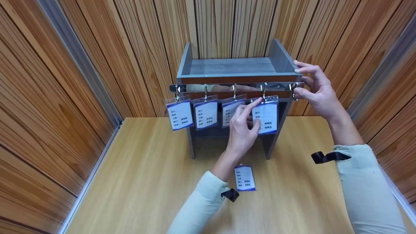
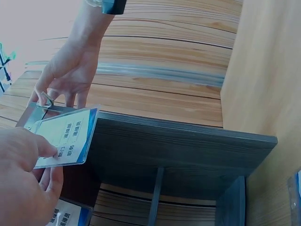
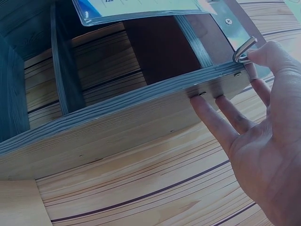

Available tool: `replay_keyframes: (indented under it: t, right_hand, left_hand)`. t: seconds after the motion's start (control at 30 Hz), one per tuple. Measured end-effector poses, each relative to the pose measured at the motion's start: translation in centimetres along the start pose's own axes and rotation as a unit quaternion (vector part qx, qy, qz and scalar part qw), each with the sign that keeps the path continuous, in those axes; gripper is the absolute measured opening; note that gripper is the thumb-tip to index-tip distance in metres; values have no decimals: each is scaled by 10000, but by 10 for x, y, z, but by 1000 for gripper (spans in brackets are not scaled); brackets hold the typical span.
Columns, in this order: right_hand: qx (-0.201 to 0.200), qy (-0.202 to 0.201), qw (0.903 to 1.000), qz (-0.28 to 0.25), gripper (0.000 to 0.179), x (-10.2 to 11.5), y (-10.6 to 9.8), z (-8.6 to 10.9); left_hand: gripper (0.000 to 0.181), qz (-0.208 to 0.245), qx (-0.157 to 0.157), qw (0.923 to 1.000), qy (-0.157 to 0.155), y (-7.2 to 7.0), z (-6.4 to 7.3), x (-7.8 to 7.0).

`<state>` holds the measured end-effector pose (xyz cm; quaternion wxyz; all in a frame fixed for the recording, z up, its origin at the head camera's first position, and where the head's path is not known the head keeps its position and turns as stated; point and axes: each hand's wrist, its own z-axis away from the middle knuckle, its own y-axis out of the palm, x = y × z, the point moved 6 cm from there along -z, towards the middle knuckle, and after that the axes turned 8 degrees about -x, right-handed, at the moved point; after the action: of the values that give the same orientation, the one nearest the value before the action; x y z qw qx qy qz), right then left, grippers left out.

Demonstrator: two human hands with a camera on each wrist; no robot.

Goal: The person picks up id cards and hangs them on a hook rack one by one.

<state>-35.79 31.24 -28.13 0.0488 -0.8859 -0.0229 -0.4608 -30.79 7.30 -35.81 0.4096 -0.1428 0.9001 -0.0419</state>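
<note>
My left hand (image 1: 241, 131) pinches the rightmost hanging badge (image 1: 269, 115), a clear card sleeve with a white and blue card. In the left wrist view its thumb lies on the front of the badge (image 2: 70, 136) and fingers are behind. The badge's top is by a metal hook on the hook rail (image 1: 191, 87). My right hand (image 1: 320, 92) grips the right front corner of the grey shelf (image 1: 230, 66). In the right wrist view the thumb touches the end hook (image 3: 242, 52), and fingertips press the outer side panel (image 3: 155, 108).
Several more badges (image 1: 205, 113) hang from the rail's hooks to the left. Another badge (image 1: 245, 178) lies on the wooden table (image 1: 139, 182) in front of the shelf. Wood-panelled walls (image 1: 214, 29) stand behind and on both sides.
</note>
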Motion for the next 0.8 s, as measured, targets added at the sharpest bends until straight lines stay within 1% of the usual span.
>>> replay_keyframes:
  t: [0.23,0.4,0.5,0.6,0.73,0.8]
  right_hand:
    - [30,-51,9999,-83,47,-1,1,-1]
    - [19,6,10000,-31,47,-3,1,-1]
    - [35,-15,10000,-40,47,-3,0,-2]
    - [40,-24,9999,-102,47,-3,0,-2]
    - [33,-12,9999,-159,47,-3,1,-1]
    - [21,4,9999,-130,47,-3,1,-1]
  left_hand:
    - [60,-55,-29,9999,85,3,5,7]
    - [62,-246,-46,9996,95,6,8,13]
    - [62,-348,-125,9992,157,7,7,14]
    - [61,-438,-245,9983,298,7,6,15]
    - [60,-415,-278,9980,384,7,8,16]
    - [59,-349,-216,9984,378,7,9,17]
